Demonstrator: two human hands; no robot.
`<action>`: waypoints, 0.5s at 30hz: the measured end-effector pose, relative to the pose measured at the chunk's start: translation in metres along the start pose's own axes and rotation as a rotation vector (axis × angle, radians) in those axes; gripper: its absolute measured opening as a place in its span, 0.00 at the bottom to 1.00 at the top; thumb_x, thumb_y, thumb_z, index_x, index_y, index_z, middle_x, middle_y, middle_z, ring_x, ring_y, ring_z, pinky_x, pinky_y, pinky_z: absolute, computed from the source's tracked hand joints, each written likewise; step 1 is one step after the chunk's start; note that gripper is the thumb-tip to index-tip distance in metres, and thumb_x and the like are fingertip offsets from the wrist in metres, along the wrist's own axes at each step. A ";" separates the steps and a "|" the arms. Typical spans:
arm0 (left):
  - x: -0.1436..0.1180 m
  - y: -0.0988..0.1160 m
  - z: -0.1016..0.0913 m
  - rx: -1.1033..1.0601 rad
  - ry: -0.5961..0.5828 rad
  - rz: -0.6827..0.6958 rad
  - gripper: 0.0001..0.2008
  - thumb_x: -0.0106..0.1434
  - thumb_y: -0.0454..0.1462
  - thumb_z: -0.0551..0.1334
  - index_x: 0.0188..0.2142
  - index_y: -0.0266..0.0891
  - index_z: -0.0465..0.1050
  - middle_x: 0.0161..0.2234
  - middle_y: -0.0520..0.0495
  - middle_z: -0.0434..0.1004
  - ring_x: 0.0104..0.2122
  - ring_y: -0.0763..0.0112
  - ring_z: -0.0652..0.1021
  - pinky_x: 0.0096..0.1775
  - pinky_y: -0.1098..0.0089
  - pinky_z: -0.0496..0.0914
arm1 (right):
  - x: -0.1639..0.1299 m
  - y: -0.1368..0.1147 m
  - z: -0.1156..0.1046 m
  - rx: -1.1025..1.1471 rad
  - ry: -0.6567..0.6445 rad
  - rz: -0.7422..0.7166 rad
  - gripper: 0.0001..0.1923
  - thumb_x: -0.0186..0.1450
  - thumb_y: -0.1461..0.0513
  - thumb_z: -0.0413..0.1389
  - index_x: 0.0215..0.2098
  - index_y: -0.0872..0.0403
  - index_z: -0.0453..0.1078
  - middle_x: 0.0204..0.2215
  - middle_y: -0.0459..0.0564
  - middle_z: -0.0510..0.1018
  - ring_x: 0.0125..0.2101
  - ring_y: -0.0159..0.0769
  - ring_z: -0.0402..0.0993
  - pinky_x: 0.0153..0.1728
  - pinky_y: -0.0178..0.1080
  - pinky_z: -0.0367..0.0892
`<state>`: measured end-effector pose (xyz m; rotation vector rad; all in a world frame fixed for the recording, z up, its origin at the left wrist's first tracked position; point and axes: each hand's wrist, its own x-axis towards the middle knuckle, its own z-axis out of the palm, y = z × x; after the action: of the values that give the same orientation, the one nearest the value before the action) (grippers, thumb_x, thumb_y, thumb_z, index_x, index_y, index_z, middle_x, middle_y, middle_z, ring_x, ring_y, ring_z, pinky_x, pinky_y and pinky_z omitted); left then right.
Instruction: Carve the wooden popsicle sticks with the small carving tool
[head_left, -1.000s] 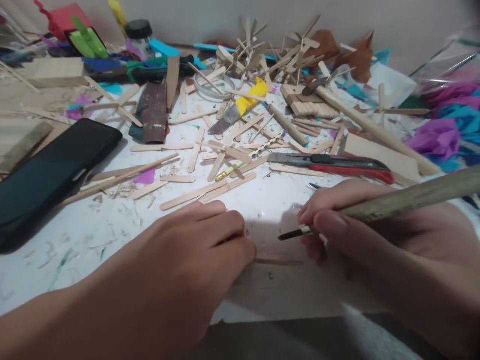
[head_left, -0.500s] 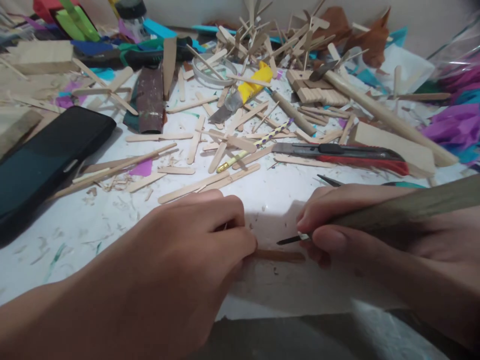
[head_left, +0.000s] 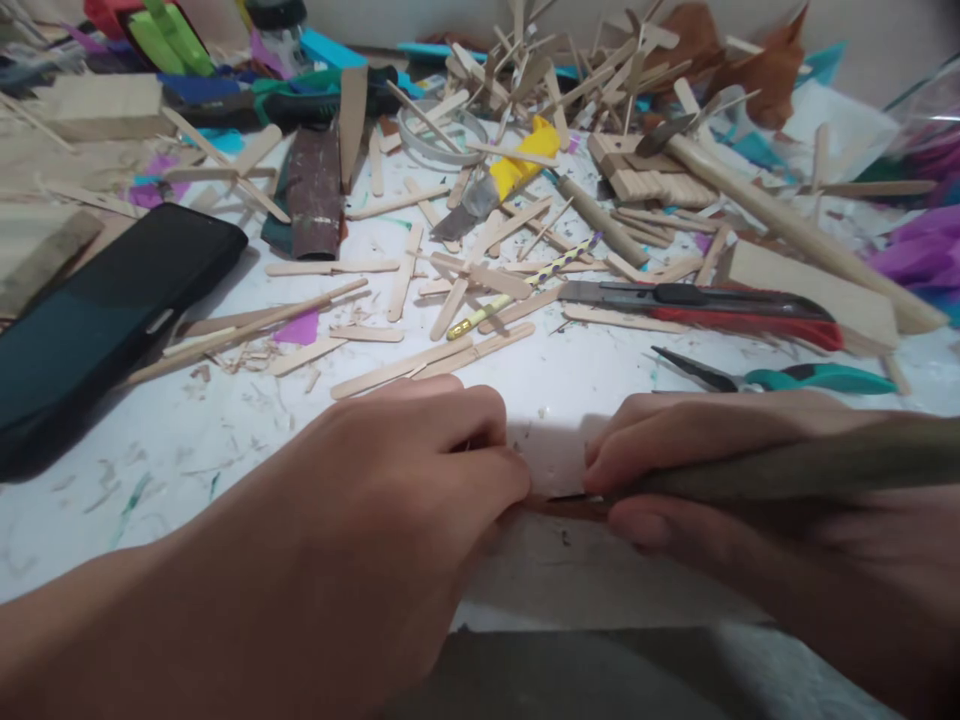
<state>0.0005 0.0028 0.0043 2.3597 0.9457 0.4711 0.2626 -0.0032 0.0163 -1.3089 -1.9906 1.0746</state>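
My left hand (head_left: 390, 490) presses down on a thin brown wooden stick (head_left: 570, 507) lying near the front edge of the white work surface (head_left: 225, 450). My right hand (head_left: 720, 480) grips a wooden-handled knife (head_left: 787, 465); its small dark blade lies low against the stick, right beside my left fingertips. Most of the stick is hidden under the two hands.
A black phone (head_left: 97, 320) lies at the left. Popsicle sticks (head_left: 420, 365) and shavings are scattered across the middle. A red utility knife (head_left: 705, 305) and teal-handled scissors (head_left: 787, 378) lie just behind my right hand. Coloured paper and tools pile up at the back.
The knife blade has come down from above the surface onto the stick, and my right hand has shifted closer to my left. The view has tilted, showing the scissors.
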 end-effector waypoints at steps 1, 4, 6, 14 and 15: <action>0.000 0.000 0.000 0.000 0.003 -0.003 0.16 0.74 0.31 0.56 0.41 0.44 0.84 0.39 0.52 0.82 0.33 0.70 0.78 0.34 0.65 0.69 | 0.000 0.001 0.000 -0.012 -0.010 -0.006 0.04 0.71 0.54 0.69 0.37 0.37 0.83 0.29 0.38 0.85 0.24 0.33 0.79 0.21 0.30 0.75; 0.002 0.000 -0.001 0.004 0.005 0.003 0.16 0.75 0.31 0.57 0.42 0.44 0.84 0.40 0.52 0.82 0.34 0.70 0.78 0.35 0.66 0.71 | -0.001 0.001 0.000 -0.070 -0.039 -0.021 0.04 0.71 0.53 0.68 0.37 0.37 0.82 0.30 0.37 0.86 0.25 0.33 0.80 0.20 0.30 0.74; 0.003 0.000 -0.002 0.000 -0.004 0.014 0.16 0.75 0.31 0.57 0.43 0.44 0.84 0.41 0.53 0.82 0.34 0.71 0.79 0.36 0.66 0.71 | -0.001 0.000 0.000 -0.100 -0.037 -0.020 0.04 0.71 0.53 0.68 0.37 0.37 0.82 0.30 0.37 0.86 0.26 0.34 0.80 0.20 0.31 0.73; 0.003 -0.001 -0.004 -0.017 -0.018 0.021 0.15 0.75 0.31 0.57 0.43 0.45 0.84 0.39 0.54 0.82 0.34 0.71 0.79 0.36 0.66 0.71 | -0.002 0.000 -0.002 -0.133 -0.048 -0.024 0.04 0.71 0.54 0.67 0.37 0.38 0.81 0.28 0.37 0.84 0.24 0.33 0.78 0.21 0.33 0.71; 0.002 -0.001 -0.004 -0.015 -0.026 0.025 0.15 0.75 0.31 0.57 0.43 0.45 0.84 0.40 0.54 0.82 0.34 0.71 0.79 0.36 0.66 0.72 | -0.002 -0.001 -0.003 -0.142 -0.051 -0.028 0.04 0.71 0.54 0.67 0.36 0.39 0.81 0.27 0.38 0.83 0.23 0.33 0.77 0.21 0.34 0.70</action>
<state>-0.0006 0.0068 0.0069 2.3605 0.8993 0.4550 0.2649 -0.0040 0.0182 -1.3333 -2.1507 0.9790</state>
